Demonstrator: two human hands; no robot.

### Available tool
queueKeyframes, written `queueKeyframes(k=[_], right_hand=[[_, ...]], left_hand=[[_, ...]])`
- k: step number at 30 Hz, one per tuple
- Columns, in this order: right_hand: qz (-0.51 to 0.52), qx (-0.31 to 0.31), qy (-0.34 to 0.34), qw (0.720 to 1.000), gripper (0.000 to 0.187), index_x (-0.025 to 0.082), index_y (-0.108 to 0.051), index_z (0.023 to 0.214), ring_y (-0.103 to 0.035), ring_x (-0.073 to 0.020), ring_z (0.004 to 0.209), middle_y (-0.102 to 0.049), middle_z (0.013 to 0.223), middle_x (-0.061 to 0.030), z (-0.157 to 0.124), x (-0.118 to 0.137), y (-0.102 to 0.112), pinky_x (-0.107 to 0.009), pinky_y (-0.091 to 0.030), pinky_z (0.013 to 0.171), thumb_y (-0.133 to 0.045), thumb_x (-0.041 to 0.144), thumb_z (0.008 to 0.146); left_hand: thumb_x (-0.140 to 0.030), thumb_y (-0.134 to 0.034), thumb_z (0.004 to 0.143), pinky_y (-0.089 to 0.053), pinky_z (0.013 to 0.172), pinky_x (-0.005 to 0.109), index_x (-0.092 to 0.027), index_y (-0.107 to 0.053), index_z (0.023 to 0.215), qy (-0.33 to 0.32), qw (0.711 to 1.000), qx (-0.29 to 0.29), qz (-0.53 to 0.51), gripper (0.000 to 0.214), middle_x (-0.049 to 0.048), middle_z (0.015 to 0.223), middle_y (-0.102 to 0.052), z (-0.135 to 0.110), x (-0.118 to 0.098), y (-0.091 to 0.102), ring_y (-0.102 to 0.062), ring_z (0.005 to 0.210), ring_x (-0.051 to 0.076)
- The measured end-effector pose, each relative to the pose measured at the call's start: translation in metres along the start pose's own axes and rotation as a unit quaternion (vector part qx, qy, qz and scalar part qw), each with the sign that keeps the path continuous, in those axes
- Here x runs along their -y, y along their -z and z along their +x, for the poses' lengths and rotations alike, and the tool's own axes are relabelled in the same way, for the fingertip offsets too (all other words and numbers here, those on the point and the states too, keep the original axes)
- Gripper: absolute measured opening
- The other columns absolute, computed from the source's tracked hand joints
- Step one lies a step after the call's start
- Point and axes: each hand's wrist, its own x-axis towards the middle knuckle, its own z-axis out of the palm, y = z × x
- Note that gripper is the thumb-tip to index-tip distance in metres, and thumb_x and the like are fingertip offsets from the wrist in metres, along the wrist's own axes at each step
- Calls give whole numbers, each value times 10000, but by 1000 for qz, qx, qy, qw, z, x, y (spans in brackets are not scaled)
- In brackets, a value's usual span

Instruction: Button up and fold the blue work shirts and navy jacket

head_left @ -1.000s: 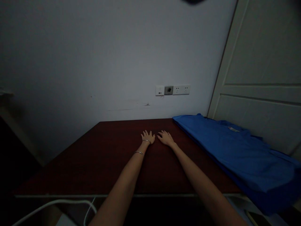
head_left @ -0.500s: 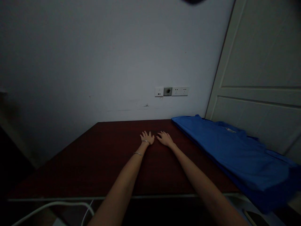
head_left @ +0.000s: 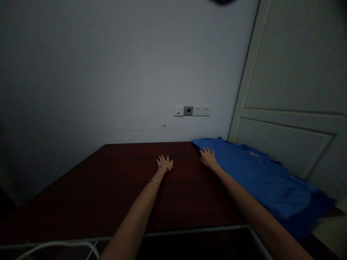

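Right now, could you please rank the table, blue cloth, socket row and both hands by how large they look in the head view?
1. Table
2. Blue cloth
3. Socket row
4. Left hand and right hand: too alike to rank

No legible text, number, brand or sign. Blue garment (head_left: pixel 271 186) bears small pale label (head_left: pixel 254 154) near collar edge; print too small, too dim to make out. Beyond garment, up and left: white socket plate (head_left: pixel 201 111), grey plate (head_left: pixel 188 111) beside it; any markings on either unreadable.
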Motion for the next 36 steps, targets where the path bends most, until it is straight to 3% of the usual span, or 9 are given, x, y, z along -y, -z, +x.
queueKeyframes(k=[4,8,15,20,25,31,36], right_hand=[[-7,54,-41,998,531,146,-307,1329,-206,-380,1255,-223,1405,-190,-12,-31,-1,-592,-183,931,-399,304,830],[-4,80,-68,994,562,165,-247,1355,-260,-379,1231,-227,1396,-201,-19,-43,-10,-579,-223,909,-390,332,838],[9,79,-77,994,445,157,-326,1309,-420,-350,1117,-397,1275,-215,-23,-42,-21,-574,-280,851,-269,306,894],[-5,97,-62,993,443,146,-344,1300,-488,-309,1065,-473,1204,-226,-21,-39,-18,-573,-299,838,-246,122,868],[0,79,-75,994,450,132,-380,1273,-535,-302,1004,-555,1108,-209,-18,-38,-19,-577,-325,821,-259,69,844],[7,69,-58,996,479,111,-353,1298,-533,-318,999,-545,1117,-230,-20,-39,-18,-602,-325,806,-244,50,836],[7,60,-59,996,472,108,-387,1277,-524,-324,993,-548,1114,-224,-21,-37,-18,-600,-332,800,-241,46,832]], left_hand=[[-502,-164,838,-104,1009,552,-165,-239,1378,1,1000,0,1,640,162,1438,-156,1,0,0,-127,1307,355],[-507,-161,838,-118,1012,544,-177,-253,1372,3,1000,-7,6,635,160,1436,-169,1,-1,-1,-135,1305,354],[-514,-162,836,-117,1012,541,-175,-251,1372,4,1000,-3,6,641,172,1434,-165,3,-1,-2,-125,1307,354],[-506,-164,836,-113,1005,548,-168,-239,1376,5,1000,8,5,641,180,1434,-157,2,-1,0,-121,1306,361],[-499,-221,830,-151,981,566,-148,-293,1349,0,1000,16,25,630,208,1424,-162,6,-3,6,-160,1290,382],[-412,-349,813,-204,986,516,-101,-290,1327,-77,995,-20,58,604,223,1425,-137,26,-19,20,-153,1296,369],[-292,-439,773,-153,1033,471,-140,-210,1367,-214,972,-43,83,654,150,1455,-88,54,-53,28,-85,1326,300]])
